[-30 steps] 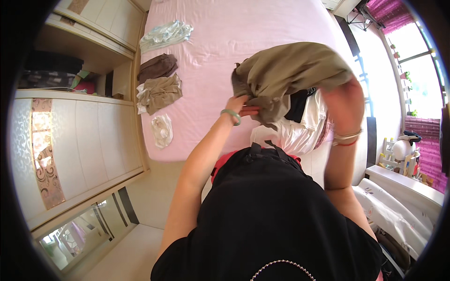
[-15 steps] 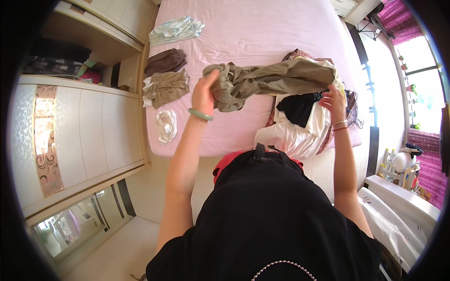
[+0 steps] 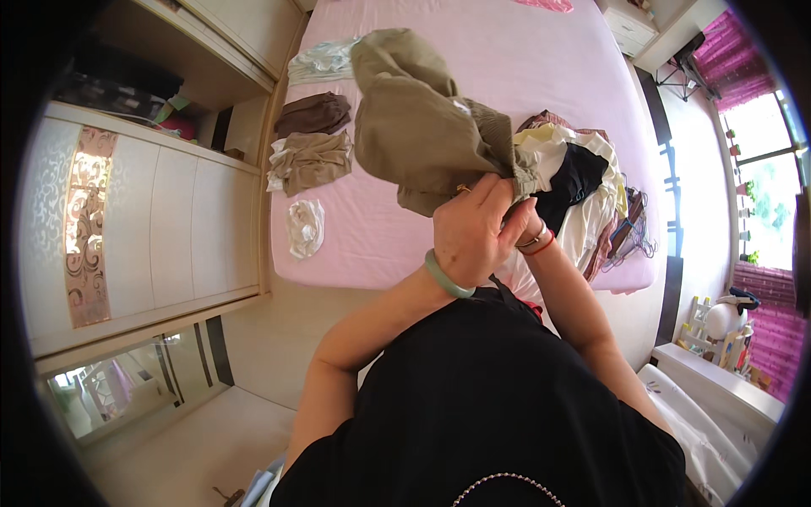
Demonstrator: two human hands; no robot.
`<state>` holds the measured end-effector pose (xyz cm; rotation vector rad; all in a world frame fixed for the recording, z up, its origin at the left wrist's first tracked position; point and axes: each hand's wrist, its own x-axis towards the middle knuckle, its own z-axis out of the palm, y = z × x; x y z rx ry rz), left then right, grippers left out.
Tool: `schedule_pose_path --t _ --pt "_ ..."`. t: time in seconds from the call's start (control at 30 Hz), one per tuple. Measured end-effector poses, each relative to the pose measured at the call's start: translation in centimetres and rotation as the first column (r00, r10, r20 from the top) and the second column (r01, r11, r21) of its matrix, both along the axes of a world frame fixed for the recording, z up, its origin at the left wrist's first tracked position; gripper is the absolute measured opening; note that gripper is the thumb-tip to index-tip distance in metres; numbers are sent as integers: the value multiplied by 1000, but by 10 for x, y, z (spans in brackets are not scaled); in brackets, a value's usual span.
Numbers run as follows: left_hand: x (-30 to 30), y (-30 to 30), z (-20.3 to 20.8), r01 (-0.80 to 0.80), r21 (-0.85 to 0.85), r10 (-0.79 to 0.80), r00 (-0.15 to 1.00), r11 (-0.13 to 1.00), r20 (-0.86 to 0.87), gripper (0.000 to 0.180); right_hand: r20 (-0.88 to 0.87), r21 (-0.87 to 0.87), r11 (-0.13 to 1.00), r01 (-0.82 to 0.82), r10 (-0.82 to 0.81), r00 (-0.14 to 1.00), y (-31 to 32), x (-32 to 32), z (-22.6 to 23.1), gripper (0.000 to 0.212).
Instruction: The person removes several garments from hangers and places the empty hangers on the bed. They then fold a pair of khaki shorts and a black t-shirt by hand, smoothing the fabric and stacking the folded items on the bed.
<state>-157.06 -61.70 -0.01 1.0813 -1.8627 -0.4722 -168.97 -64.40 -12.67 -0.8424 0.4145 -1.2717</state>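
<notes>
Olive-khaki pants (image 3: 414,135) with a gathered elastic waistband hang in the air above the bed, their legs flung out to the far left. My left hand (image 3: 473,232) pinches them by the waistband. Close beside it, partly hidden behind the left hand, my right hand (image 3: 527,226) is closed at the same waistband edge. To the right lies a heap with a black garment (image 3: 574,182) on top of white clothes (image 3: 574,232).
Along the bed's left side lie a pale blue-white folded cloth (image 3: 321,61), a brown folded garment (image 3: 311,113), a beige folded pile (image 3: 312,162) and a small white bundle (image 3: 305,228). Wire hangers (image 3: 632,237) sit at the right edge. A wardrobe (image 3: 169,220) stands at left.
My hands, apart before with the pants stretched sideways between them, have come together at the waistband. The pants' legs have swung up and away to the far left.
</notes>
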Motion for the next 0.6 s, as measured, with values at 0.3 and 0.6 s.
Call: schedule_pose_path --t 0.3,0.6 --pt "-8 21 -6 74 -18 -74 997 997 19 17 -82 89 996 -23 31 996 -9 -22 16 37" --pt "-25 66 2 601 220 -605 794 768 -55 23 -160 126 992 -31 51 986 2 -32 21 42"
